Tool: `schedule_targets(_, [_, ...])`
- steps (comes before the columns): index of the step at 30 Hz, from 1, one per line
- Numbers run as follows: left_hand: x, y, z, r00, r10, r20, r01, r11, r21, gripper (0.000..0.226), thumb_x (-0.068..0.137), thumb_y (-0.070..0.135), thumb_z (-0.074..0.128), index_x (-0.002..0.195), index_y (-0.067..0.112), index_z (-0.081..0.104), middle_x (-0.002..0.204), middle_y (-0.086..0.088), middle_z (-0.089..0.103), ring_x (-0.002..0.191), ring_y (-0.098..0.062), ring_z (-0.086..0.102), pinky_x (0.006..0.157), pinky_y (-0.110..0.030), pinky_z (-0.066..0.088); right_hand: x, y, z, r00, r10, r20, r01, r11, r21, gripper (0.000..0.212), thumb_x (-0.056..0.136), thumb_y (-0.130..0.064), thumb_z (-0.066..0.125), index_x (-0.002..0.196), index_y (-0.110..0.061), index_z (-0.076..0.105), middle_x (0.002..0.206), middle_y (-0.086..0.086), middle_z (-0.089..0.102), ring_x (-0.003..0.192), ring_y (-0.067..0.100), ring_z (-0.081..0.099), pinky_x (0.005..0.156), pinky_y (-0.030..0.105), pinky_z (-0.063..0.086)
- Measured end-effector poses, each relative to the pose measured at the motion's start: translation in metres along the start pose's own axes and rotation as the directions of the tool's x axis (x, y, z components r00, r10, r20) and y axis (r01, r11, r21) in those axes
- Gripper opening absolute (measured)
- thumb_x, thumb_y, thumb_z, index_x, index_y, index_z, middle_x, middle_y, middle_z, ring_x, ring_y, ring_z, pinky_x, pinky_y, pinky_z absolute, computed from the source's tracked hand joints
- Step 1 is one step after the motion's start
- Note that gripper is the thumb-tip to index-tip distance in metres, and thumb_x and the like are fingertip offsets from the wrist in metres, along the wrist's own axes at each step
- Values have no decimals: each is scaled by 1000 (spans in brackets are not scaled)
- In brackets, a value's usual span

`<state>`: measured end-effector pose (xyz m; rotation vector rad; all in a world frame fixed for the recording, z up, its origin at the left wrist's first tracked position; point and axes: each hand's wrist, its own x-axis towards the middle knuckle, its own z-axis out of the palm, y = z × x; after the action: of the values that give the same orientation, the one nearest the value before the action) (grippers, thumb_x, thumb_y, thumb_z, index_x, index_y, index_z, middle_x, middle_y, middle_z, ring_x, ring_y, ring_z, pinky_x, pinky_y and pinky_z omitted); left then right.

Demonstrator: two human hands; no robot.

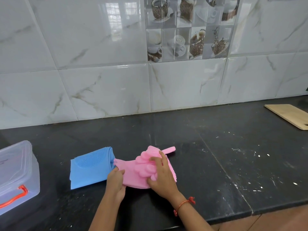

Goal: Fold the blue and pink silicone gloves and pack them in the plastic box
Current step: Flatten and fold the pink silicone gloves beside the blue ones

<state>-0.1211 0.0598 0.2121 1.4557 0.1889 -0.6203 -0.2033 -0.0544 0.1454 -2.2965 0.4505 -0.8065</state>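
Note:
The blue glove [90, 167] lies folded flat on the black counter, left of centre. Right beside it, touching its right edge, is the pink glove [133, 172], bunched, with its fingers folded back over its body. My left hand [115, 182] pinches the pink glove's cuff end at its left edge. My right hand [162, 174] lies on top of the pink glove's folded fingers, pressing them down with spread fingers. The clear plastic box [18, 177] with a lid and orange clasp stands at the far left.
A wooden cutting board [290, 115] lies at the far right by the tiled wall. The black counter [216, 155] carries white specks on its right part. Its front edge runs along the bottom right.

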Motion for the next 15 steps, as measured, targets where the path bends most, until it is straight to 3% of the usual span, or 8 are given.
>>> schedule_targets(4, [-2,1,-3,1000,-4,7,4,1000,-13,42,96,-4,36,138,-1,38,136,-21,48,99,-26,46,98,-40,41,1,-1,-3,999,46,-12,-46,998,51,77,58,-10,34,134,-15,41,138,-4,45,123,14,48,99,34,44])
schedule_targets(8, [-1,-1,-5,1000,-17,5,17,1000,-19,42,96,-2,36,138,0,39,130,-22,51,100,-27,47,97,-42,42,-4,2,2,1000,-28,-2,28,995,-96,83,60,-19,28,143,-14,27,132,4,52,116,23,54,100,36,44])
schedule_targets(11, [-1,-1,-6,1000,-17,7,17,1000,-25,42,97,-3,36,138,1,38,137,-22,48,100,-27,47,98,-42,41,0,-3,-3,1000,10,-11,-11,1000,-22,81,64,-8,33,144,-14,31,116,1,60,101,15,56,88,16,42])
schedule_targets(14, [-4,-2,-6,1000,-7,13,8,999,-39,43,97,-4,34,139,0,36,139,-21,46,102,-26,46,102,-41,39,5,-11,-9,992,106,-74,-99,990,98,47,74,-3,40,112,-20,62,111,-5,64,93,8,54,73,12,37])
schedule_targets(15, [-4,-1,-6,1000,-6,15,7,999,-45,43,97,-4,34,140,0,36,140,-20,46,105,-27,47,103,-41,38,7,-11,-12,980,179,-90,-161,970,182,36,80,-3,42,101,-22,64,110,-7,65,93,8,56,72,12,39])
